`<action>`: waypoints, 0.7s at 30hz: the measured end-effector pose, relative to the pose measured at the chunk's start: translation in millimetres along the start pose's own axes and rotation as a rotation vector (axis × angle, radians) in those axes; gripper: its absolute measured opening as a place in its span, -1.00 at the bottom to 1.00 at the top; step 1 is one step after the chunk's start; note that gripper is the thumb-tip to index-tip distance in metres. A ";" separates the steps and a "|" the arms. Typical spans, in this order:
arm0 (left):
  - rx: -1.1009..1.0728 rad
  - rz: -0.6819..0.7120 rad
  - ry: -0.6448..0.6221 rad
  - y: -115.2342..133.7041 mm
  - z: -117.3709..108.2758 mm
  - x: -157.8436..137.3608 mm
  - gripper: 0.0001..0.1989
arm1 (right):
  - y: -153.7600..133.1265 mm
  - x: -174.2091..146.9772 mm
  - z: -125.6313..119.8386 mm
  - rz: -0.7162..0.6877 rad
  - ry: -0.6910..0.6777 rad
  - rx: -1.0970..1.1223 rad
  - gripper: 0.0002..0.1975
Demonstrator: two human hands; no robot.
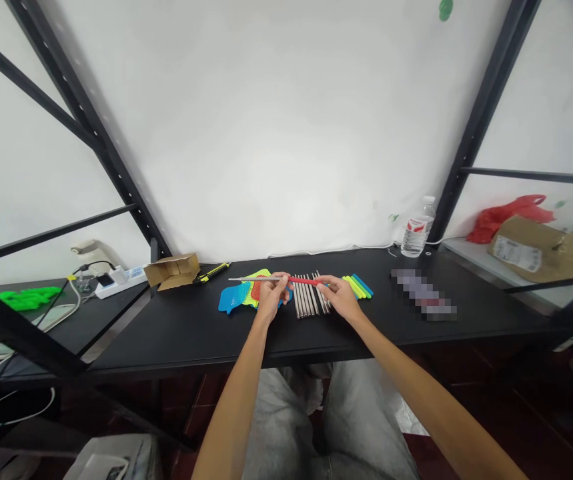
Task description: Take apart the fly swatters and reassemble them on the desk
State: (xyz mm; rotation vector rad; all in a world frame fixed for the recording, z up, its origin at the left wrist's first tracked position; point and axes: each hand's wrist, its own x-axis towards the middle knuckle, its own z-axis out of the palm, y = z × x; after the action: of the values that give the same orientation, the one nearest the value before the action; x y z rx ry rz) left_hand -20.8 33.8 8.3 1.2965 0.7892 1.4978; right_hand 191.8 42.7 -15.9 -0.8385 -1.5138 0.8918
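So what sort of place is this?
Probably a small workspace, perhaps for assembly: a black table between metal posts, metal rods in a row, and an open box.

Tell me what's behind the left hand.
Behind the left hand, part of a red mesh piece shows, with a yellow-green piece and a blue piece. The hand covers what lies directly behind it, so the red piece's full outline can't be seen.

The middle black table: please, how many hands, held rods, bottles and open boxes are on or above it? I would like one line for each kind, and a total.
Hands: 2 (left hand, right hand)
Held rod: 1
Bottle: 1
Open box: 1
Total: 5
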 end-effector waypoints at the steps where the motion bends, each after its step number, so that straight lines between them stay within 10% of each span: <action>1: -0.011 -0.001 -0.013 0.1 0.0 -0.2 -0.60 | -0.8 -0.2 0.2 0.006 -0.004 -0.001 -0.63; 21: 0.007 -0.184 -0.309 -2.3 7.3 -7.6 -0.37 | -14.9 -8.1 4.5 -0.152 -0.182 -0.346 -0.65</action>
State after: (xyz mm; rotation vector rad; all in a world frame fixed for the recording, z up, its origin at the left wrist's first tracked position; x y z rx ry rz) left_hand -13.5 26.5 5.3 1.3800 0.6902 1.1165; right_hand 187.7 28.3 -6.6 -0.8912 -1.8993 0.6147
